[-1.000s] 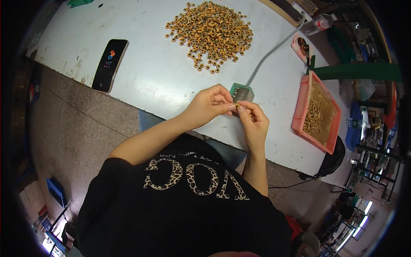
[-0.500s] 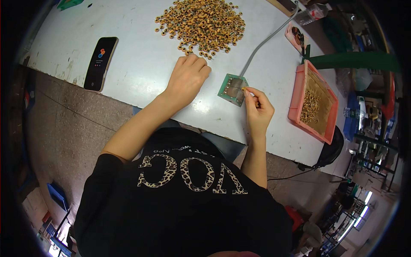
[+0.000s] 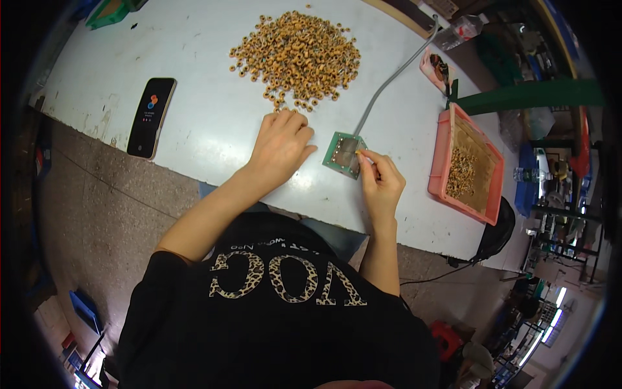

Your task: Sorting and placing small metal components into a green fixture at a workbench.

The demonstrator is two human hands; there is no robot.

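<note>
A heap of small yellow-brown ring-shaped coils (image 3: 301, 58) lies on the white table. At its near edge, my left hand (image 3: 278, 148) rests palm down, its fingers bent over the tabletop and the thumb held apart; nothing shows in its grip. To the right sits a small green circuit board (image 3: 337, 159) with metal plates on top and a grey cable. My right hand (image 3: 385, 183) pinches a tiny yellow coil (image 3: 359, 152) between thumb and forefinger, over the board's right side. Something dark shows among its curled fingers, too small to make out.
A black phone (image 3: 152, 118) lies at the left. At the right stands a pink tray (image 3: 442, 162) with more coils inside. The grey cable (image 3: 389, 81) runs to the far right, near a clear bottle (image 3: 461, 32). A green tray (image 3: 107, 14) sits far left.
My left thumb has spread away from its fingers. My right hand still pinches at the board. The whole view has shifted, so the table things appear lower and slightly left.
</note>
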